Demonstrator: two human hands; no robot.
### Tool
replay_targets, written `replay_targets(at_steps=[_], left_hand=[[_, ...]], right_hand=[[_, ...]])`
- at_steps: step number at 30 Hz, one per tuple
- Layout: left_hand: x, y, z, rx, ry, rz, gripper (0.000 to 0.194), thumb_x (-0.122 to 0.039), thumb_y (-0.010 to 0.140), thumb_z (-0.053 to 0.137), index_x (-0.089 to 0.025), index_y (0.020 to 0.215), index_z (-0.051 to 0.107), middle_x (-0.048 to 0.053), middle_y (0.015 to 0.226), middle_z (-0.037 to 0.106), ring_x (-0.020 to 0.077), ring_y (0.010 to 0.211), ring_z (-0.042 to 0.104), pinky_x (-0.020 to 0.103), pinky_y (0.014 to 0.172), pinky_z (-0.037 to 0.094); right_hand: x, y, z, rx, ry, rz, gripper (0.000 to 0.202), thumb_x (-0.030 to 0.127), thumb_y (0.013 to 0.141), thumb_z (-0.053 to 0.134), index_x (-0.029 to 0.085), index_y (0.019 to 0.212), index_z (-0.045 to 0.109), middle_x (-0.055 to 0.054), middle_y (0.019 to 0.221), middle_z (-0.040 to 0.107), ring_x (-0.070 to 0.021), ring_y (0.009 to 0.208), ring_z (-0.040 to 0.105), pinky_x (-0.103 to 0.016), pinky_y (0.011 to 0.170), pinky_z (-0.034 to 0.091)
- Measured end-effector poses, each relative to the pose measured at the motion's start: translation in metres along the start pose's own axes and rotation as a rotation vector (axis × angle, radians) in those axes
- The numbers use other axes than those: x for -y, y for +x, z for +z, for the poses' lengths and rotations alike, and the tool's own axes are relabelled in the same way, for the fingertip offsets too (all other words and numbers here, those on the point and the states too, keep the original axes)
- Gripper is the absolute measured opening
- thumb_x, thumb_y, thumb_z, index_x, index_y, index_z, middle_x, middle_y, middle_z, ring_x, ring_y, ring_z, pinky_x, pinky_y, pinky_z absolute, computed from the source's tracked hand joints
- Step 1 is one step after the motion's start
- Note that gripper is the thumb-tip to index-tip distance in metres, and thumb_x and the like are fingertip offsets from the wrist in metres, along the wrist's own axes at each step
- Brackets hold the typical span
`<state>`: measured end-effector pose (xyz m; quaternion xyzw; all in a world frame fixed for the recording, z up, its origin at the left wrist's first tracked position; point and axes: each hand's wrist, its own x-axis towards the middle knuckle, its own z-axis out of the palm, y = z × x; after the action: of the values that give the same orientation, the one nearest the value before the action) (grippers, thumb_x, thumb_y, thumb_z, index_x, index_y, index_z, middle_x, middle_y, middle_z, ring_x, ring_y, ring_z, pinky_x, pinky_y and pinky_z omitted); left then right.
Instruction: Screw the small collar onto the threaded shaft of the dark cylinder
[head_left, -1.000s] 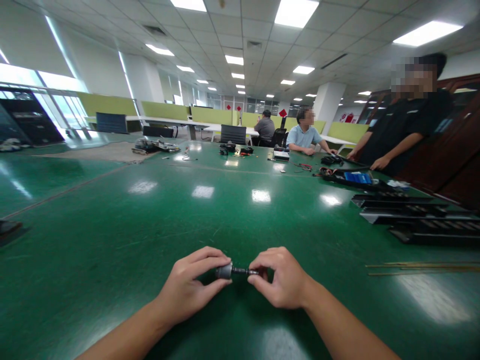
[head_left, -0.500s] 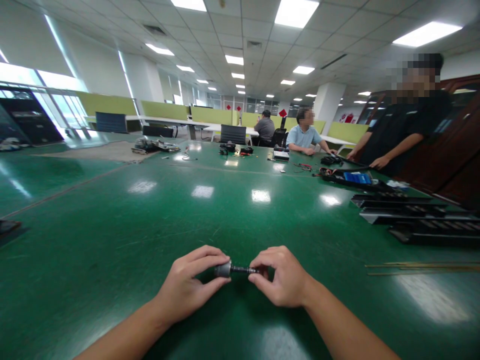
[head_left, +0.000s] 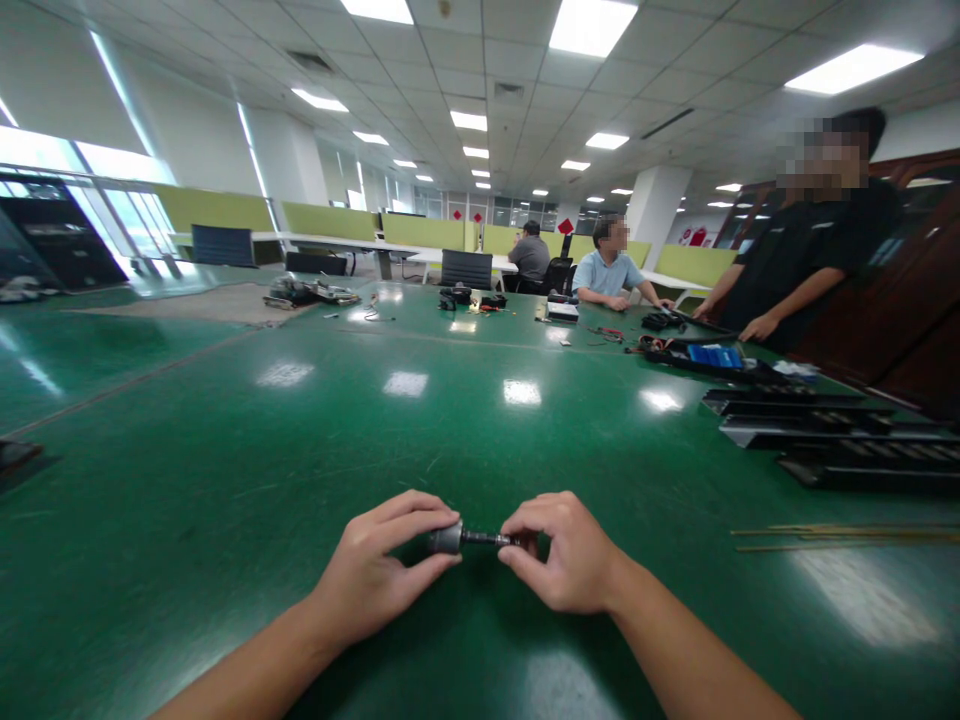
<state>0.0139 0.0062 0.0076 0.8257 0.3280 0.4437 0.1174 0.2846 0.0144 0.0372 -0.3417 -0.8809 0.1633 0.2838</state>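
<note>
Toward the near edge of the table (head_left: pixel 360 430), the left hand (head_left: pixel 375 560) grasps a grey cylinder (head_left: pixel 445 539); right hand (head_left: pixel 562 555) pinches its dark rod (head_left: pixel 481 538). Seemingly joined; tightness unclear.

Your left hand (head_left: pixel 386 568) is pinching a gray knob (head_left: pixel 448 539), and your right hand (head_left: pixel 561 552) is pinching the far end of the thin rod (head_left: pixel 478 538) sticking out of it. You are holding both over a green table (head_left: pixel 420 445). Thin sticks (head_left: pixel 832 534) are lying on your right, and black bars (head_left: pixel 817 433) are lying past them. A person in black (head_left: pixel 814 255) is standing beyond.
</note>
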Motion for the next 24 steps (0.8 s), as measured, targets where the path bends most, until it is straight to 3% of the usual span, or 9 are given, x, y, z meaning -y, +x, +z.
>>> replay_targets(at_steps=[24], left_hand=[[0.0007,-0.0001,-0.0019,0.025,0.005,-0.029,0.033,-0.019,0.085,0.077,-0.027,0.116,0.07,0.003,0.11,0.07,0.0146,0.098,0.068,0.026,0.087,0.058]], right_hand=[[-0.0017,0.0002,-0.0002,0.014,0.009,0.023,0.008,0.024,0.085,0.069,0.018,0.086,0.073,0.0,0.069,0.069,-0.0149,0.062,0.065,-0.027,0.067,0.047]])
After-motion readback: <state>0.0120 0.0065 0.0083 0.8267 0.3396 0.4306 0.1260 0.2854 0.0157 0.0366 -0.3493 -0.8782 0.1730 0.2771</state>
